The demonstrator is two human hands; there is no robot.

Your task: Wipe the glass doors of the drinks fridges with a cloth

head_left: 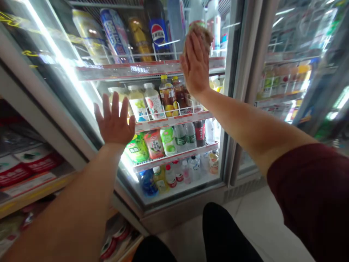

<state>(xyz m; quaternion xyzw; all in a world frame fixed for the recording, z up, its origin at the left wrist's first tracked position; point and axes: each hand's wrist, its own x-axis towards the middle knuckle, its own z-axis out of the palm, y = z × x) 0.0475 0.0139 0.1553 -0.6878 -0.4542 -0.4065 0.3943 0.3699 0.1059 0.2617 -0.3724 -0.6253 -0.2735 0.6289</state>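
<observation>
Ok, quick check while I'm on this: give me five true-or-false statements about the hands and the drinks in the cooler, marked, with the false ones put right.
1. The right hand lies over a brown cloth. True.
2. The left hand is gripping a bottle. False: it is open, fingers spread, and holds nothing.
3. The big dark cola bottle has a blue label. True.
4. The red-capped bottles stand higher than the cola bottle. False: they stand in the lowest row in view, well below it.
5. The sleeve on the right arm is dark red. True.
</observation>
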